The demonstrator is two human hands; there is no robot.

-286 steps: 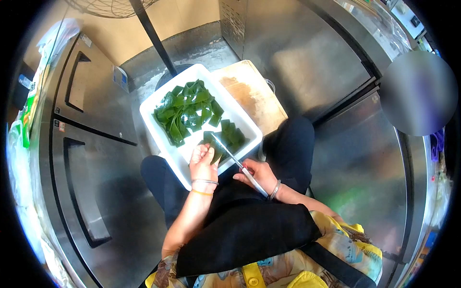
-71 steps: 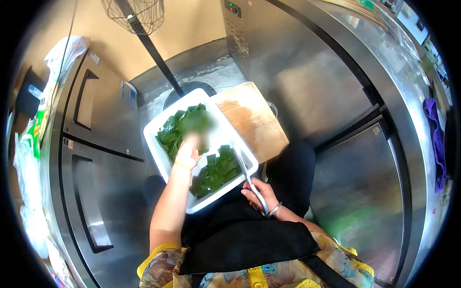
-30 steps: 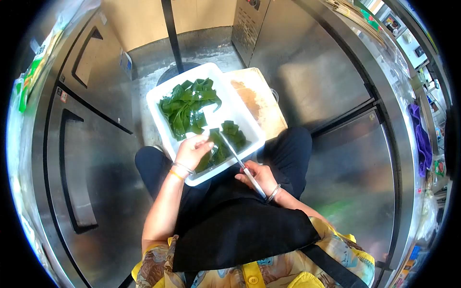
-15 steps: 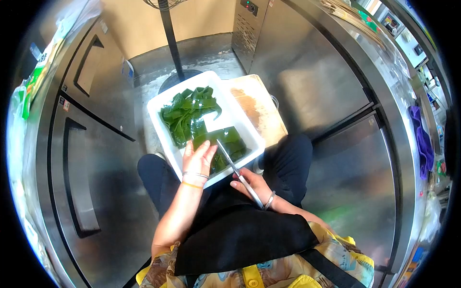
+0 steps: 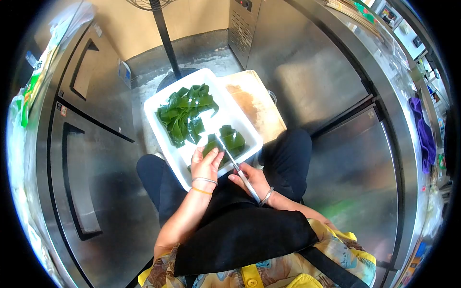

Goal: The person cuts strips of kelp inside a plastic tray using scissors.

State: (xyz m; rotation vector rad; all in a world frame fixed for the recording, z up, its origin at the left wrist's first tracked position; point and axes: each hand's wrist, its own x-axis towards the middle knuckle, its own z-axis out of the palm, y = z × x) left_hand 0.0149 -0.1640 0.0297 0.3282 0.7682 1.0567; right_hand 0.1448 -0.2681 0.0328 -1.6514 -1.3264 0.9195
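Right hand (image 5: pixel 252 178) was closed round scissors (image 5: pixel 235 165), blades over white tray (image 5: pixel 230 115); left hand (image 5: pixel 205 162), fingers nearly together, pinched green strip (image 5: pixel 210 143) over tray beside blades, more strips (image 5: pixel 185 113) piled at tray's far end

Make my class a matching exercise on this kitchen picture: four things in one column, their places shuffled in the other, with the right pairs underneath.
Things
1. Scissors
2. Wooden board
3. Purple cloth
4. Larger kelp heap

Places
A. Near the right edge of the view
B. In the far part of the white tray
C. In the grip of the right hand
D. Just to the right of the tray

Right pairs: 1-C, 2-D, 3-A, 4-B
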